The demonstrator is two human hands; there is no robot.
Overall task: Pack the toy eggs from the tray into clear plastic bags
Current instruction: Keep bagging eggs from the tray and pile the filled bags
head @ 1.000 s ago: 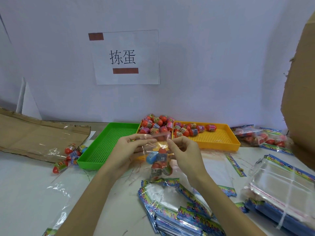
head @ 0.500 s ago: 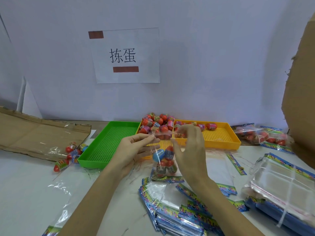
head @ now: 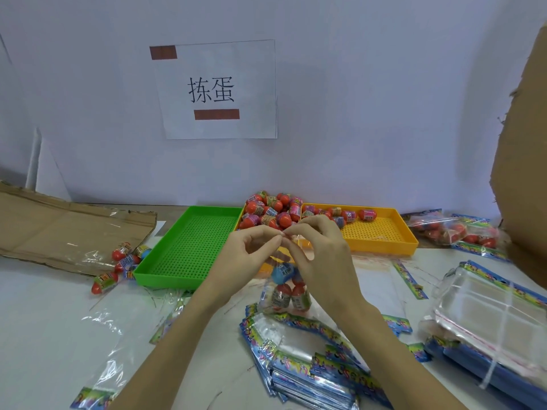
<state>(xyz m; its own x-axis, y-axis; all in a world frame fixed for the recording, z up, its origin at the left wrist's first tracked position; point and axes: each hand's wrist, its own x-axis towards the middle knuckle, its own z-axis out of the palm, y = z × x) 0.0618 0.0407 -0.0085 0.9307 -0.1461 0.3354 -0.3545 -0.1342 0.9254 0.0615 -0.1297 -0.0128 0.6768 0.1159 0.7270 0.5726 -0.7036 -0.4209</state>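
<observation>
Clear bag top hidden | hands pinching it

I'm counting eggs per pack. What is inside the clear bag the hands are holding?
Inside the clear bag show one blue egg on top and two red-topped eggs below. The right hand covers the bag's right side, so more eggs may be hidden.

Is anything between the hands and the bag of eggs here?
Nothing visible. The left hand and right hand both pinch the top of the bag, which hangs between them above the table.
</observation>
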